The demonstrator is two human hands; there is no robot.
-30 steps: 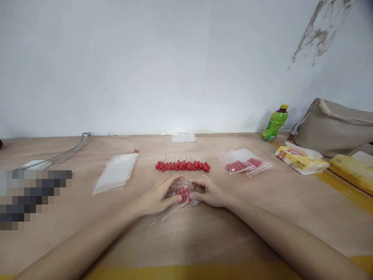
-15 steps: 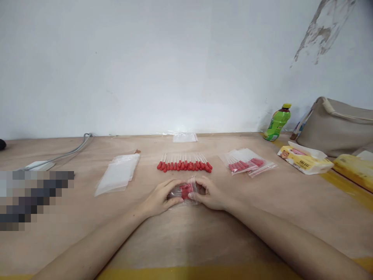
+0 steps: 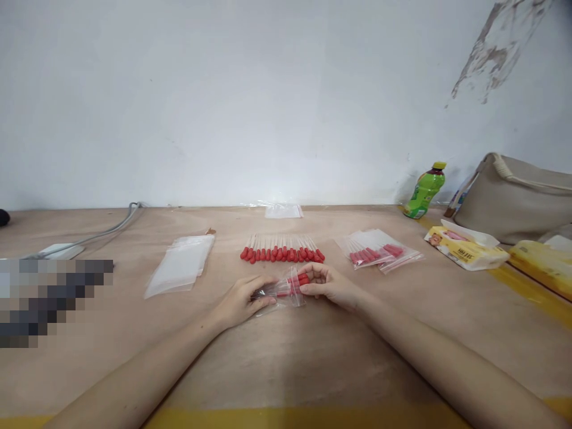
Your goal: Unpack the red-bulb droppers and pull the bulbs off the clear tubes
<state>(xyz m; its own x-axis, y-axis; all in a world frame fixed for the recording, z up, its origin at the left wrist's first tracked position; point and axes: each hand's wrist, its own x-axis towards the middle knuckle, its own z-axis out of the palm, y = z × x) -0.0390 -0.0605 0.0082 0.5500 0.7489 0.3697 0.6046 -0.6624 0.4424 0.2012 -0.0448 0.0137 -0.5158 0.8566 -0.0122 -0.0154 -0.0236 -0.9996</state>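
My left hand (image 3: 247, 298) is closed around the left end of a clear zip bag (image 3: 280, 301), fingers above and thumb below. Several droppers (image 3: 292, 285), thin clear stems with red bulbs, lie partly in that bag, the bulbs at its right end. My right hand (image 3: 328, 285) pinches the red bulbs at the bag's mouth between thumb and fingers. Just beyond my hands is a row of loose droppers (image 3: 282, 254), bulbs toward me, stems toward the wall. On the right lie filled bags of droppers (image 3: 378, 253); on the left, a stack of flat zip bags (image 3: 182, 262).
Another flat bag (image 3: 284, 211) lies by the wall. At the right stand a green bottle (image 3: 426, 190), a yellow tissue pack (image 3: 467, 247) and a beige bag (image 3: 513, 199). A grey cable (image 3: 107, 229) runs at the left, near a blurred-out dark object (image 3: 53, 301).
My right hand has shifted slightly right and up, and the red bulbs now show at the bag's right end between its fingers. My left hand stays on the bag.
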